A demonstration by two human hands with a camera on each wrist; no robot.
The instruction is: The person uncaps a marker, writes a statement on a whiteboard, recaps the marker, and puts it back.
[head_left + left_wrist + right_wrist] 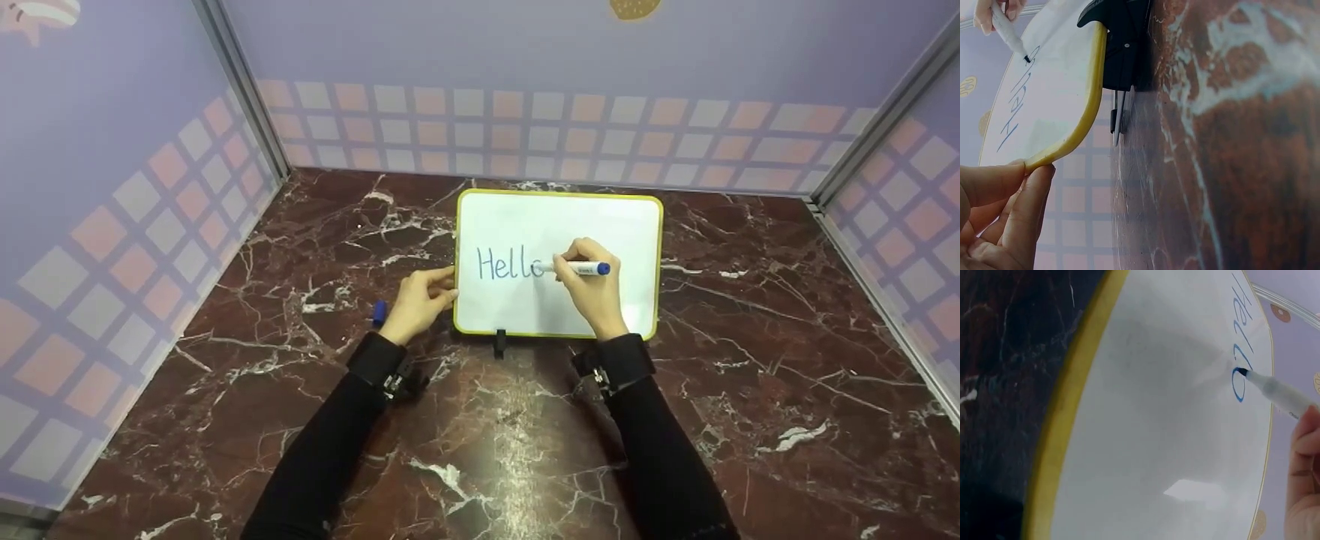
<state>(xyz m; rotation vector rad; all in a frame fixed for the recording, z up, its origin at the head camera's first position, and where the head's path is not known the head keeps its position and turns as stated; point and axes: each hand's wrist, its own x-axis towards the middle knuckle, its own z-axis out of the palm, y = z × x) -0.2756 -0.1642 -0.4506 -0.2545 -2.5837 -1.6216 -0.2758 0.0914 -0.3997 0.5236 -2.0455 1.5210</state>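
A whiteboard with a yellow rim stands propped on the table, bearing the blue handwriting "Hello". My right hand pinches a white marker with a blue end. In the right wrist view, the tip of the marker meets the upper part of the "o". At the board's left edge, my left hand grips the yellow rim between thumb and fingers. The left wrist view shows that hand pinching the rim near a corner.
A blue marker cap lies on the dark marbled table, left of my left hand. A black clip-like stand holds the board's lower edge. Patterned panels wall in the back and sides.
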